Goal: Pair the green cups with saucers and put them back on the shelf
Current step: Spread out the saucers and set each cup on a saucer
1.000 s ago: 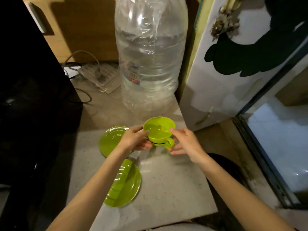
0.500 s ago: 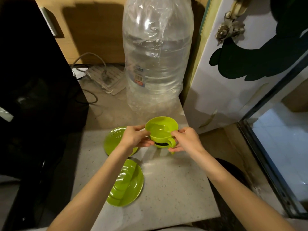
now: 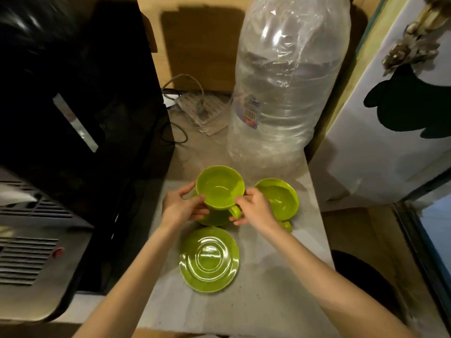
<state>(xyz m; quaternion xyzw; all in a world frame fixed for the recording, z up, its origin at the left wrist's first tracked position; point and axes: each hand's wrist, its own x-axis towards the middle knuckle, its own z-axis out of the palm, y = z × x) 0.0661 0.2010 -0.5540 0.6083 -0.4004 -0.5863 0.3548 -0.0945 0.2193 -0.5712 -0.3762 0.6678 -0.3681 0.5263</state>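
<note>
A green cup [image 3: 219, 186] is held by both hands just above a green saucer [image 3: 214, 219], which is mostly hidden beneath it. My left hand [image 3: 181, 207] grips the cup's left wall. My right hand [image 3: 256, 208] pinches its right side near the handle. A second green cup [image 3: 280, 197] stands on the stone counter [image 3: 268, 301] to the right, its handle poking out below my right wrist. A second green saucer [image 3: 209, 259] lies bare on the counter in front, nearer to me.
A large clear plastic water bottle [image 3: 283, 89] stands right behind the cups. A black appliance [image 3: 80, 118] fills the left side. A power strip [image 3: 202, 111] with cables lies at the back. A white fridge door [image 3: 390, 132] bounds the right.
The cup was lifted off a second cup, which stays at the right, and carried left over the far saucer. The camera view shifted and widened.
</note>
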